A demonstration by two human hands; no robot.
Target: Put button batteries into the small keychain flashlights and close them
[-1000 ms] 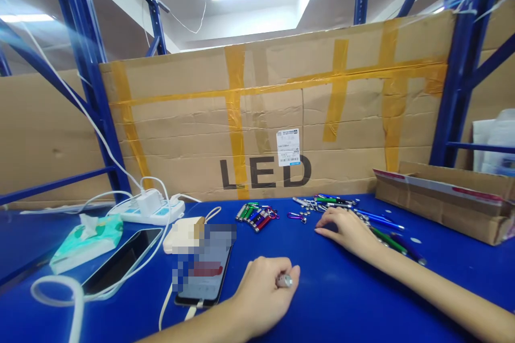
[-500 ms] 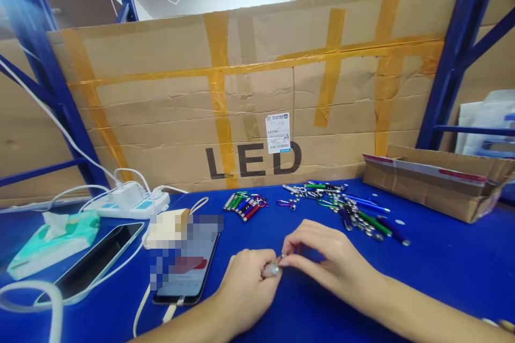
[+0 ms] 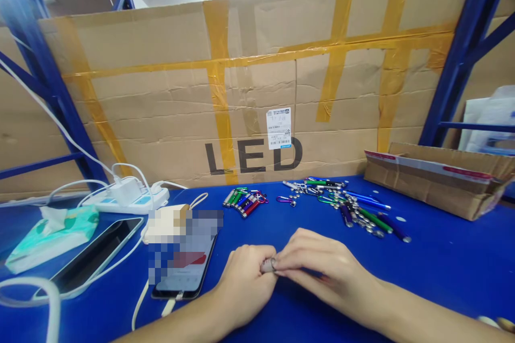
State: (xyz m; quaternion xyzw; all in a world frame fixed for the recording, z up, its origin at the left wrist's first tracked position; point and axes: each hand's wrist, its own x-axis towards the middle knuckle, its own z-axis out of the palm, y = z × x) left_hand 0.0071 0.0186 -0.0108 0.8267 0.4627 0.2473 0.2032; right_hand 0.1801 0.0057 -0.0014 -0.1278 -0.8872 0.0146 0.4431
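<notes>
My left hand (image 3: 246, 283) rests on the blue table (image 3: 442, 268), fingers curled round a small silver keychain flashlight (image 3: 267, 265). My right hand (image 3: 317, 265) meets it from the right, fingertips pinched at the flashlight's end; whatever small part they hold is hidden. A tidy row of coloured keychain flashlights (image 3: 244, 202) lies farther back. A loose heap of flashlights and keyrings (image 3: 354, 211) is spread behind and right of my hands.
Two phones (image 3: 183, 262) (image 3: 90, 260) lie on the left with white cables, a power strip (image 3: 129, 198), a white charger and a tissue pack (image 3: 48, 236). A big taped cardboard box marked LED (image 3: 253, 96) walls the back. An open flat carton (image 3: 438, 179) sits at the right.
My right hand left the heap at the back right and came to the flashlight in my left hand. Both hands now press closer together. The camera tilted down.
</notes>
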